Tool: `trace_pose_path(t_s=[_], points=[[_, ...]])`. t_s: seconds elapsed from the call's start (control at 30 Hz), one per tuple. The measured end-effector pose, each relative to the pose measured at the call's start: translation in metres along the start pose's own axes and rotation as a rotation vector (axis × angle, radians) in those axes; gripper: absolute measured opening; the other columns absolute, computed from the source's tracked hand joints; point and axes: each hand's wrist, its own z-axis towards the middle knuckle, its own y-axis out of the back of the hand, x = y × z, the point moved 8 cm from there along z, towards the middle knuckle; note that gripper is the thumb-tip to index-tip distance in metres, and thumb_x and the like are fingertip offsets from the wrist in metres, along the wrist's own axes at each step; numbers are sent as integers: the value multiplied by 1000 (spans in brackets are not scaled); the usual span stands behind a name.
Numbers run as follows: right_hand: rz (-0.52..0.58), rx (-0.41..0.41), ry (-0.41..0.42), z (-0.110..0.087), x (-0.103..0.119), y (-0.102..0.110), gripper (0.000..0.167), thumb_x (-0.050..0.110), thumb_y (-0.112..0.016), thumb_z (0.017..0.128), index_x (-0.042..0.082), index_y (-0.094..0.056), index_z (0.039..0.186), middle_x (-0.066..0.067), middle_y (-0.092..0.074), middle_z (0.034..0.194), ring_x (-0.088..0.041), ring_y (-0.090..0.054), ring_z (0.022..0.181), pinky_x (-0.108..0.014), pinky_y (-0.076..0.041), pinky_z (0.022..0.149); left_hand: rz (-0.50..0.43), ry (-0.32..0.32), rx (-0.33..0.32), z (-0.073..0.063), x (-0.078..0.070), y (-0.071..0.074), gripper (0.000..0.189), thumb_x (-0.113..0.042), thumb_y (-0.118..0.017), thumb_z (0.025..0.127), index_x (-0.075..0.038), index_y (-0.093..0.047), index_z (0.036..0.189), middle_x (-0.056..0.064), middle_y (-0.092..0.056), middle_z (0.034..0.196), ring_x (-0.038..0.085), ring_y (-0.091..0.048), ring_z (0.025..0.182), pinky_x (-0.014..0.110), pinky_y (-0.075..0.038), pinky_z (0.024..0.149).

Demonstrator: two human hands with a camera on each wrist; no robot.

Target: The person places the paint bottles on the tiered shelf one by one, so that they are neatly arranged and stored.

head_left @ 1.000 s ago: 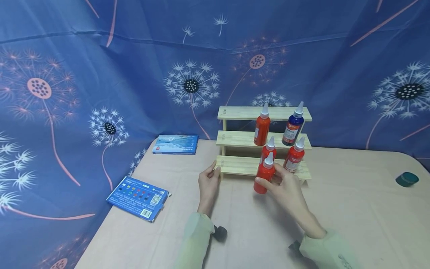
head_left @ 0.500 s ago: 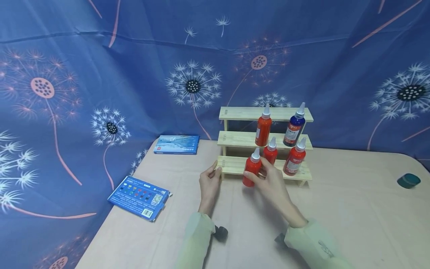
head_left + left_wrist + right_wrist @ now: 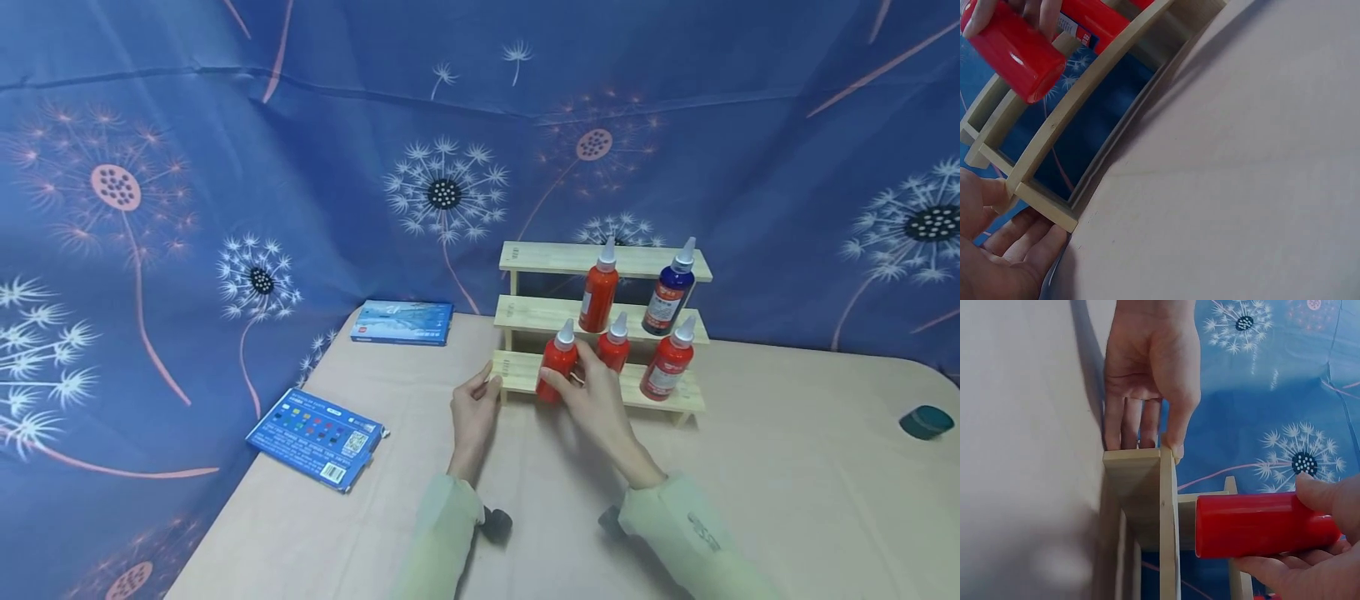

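My right hand (image 3: 597, 402) grips a red paint bottle (image 3: 557, 367) with a silver pointed cap, just above the lowest step of a three-step wooden display rack (image 3: 600, 313). A small gap shows between the bottle's base (image 3: 1210, 526) and the board (image 3: 1168, 531) in the right wrist view. At the rack's left end, my left hand (image 3: 474, 412) holds the lowest step, thumb against the board and fingers at the leg (image 3: 1047, 206). Two other red bottles stand on that step, one in the middle (image 3: 613, 346) and one right (image 3: 667, 362). An orange-red bottle (image 3: 599, 287) and a dark blue bottle (image 3: 667, 293) stand on the middle step.
Two blue paint boxes lie at the table's left: one at the back (image 3: 402, 323), one nearer (image 3: 318, 439) close to the left edge. A dark green round object (image 3: 926, 422) lies far right. Blue dandelion-print cloth (image 3: 337, 150) hangs behind the table (image 3: 787, 483).
My right hand has carried the red bottle leftward, from in front of the middle red bottle to over the lowest step's left part. My left hand stays at the rack's end.
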Motion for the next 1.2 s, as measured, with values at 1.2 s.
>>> trace_pose_path(t_s=[1.2], points=[[-14, 28, -94, 25, -15, -16, 60, 12, -69, 91, 7, -41, 144, -20, -55, 137, -37, -51, 128, -49, -44, 108, 28, 19, -2, 1, -1, 1, 35, -14, -67, 91, -13, -65, 126, 15, -65, 124, 24, -69, 103, 29, -61, 81]])
